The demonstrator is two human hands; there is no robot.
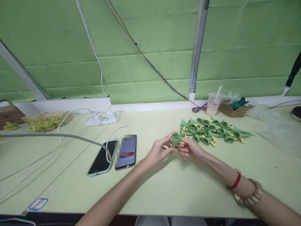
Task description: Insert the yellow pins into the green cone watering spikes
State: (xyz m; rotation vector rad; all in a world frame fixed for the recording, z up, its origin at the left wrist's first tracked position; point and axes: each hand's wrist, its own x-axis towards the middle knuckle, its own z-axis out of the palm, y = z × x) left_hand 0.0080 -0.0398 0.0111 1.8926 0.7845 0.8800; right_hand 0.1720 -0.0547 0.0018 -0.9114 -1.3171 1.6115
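Green cone-shaped piece (176, 140) sat between our two hands, just above the table (164, 188), its round open mouth turned up toward us. Our left hand (160, 150) had its thumb and forefinger curled about the piece from the left side, the other fingers loosely bent beneath it. Our right hand (191, 148) was closed in a loose fist against the piece from the right, fingertips touching its lower part, where a small yellow tab (182, 143) showed; we could not tell which hand bore more of the weight. On the right wrist we wore a red cord (235, 181) and a bracelet of pale beads (252, 194). Just beyond the right hand lay a pile of like green cones with yellow tabs (213, 131), close to the held piece but apart from it. Behind that pile stood a plastic cup with a straw (213, 104) and an open cardboard box (235, 109) near the green wall. To the left of our left hand, well apart, two phones (115, 153) lay side by side, one with a white cable (113, 133) running to a power strip (102, 118). Farther left, at the table's edge, lay more green pieces on flattened cardboard (44, 121).
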